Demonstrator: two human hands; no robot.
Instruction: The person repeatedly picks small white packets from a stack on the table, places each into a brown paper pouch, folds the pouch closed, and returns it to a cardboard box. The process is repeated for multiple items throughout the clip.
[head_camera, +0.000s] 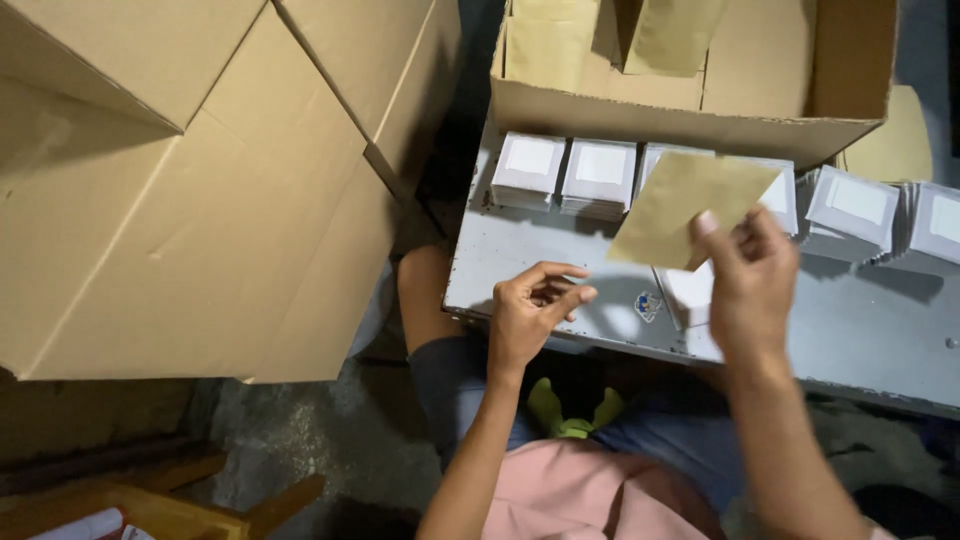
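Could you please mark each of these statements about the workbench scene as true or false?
1. The right hand holds a brown paper envelope. True.
2. The left hand grips a pair of scissors. False: it is empty, fingers curled.
3. Stacks of white packets stand in a row on the grey metal table. True.
4. The open cardboard box behind the stacks is full of red cloth. False: it holds brown envelopes.
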